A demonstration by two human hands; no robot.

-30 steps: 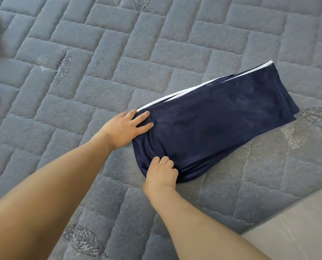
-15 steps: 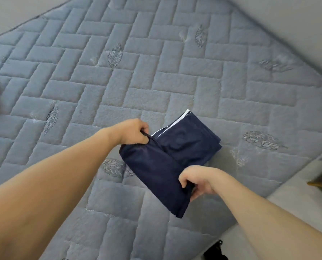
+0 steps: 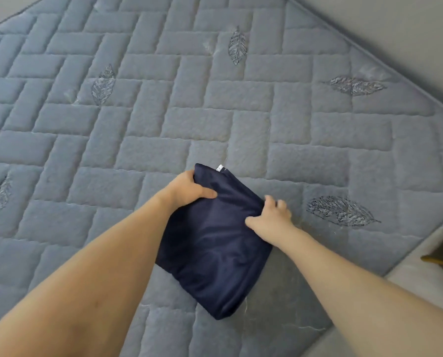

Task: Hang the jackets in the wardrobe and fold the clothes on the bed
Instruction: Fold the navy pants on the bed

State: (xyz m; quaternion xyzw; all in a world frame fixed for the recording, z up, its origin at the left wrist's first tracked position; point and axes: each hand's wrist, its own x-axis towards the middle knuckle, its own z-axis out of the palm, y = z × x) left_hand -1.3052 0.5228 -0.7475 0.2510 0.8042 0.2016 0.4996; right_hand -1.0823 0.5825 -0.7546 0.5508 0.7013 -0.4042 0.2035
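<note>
Fold step nearly done: left hand (image 3: pixel 189 189) and right hand (image 3: pixel 269 217) each gripped the far edge of the folded navy garment (image 3: pixel 212 248), at 5 o'clock on the bed (image 3: pixel 163 119); next, probably release and flatten.

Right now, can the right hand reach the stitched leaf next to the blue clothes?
Probably yes. The right hand grips the folded navy garment, and the stitched leaf lies just beside it on the quilted bed cover with nothing between. It would need to let go first.
</note>
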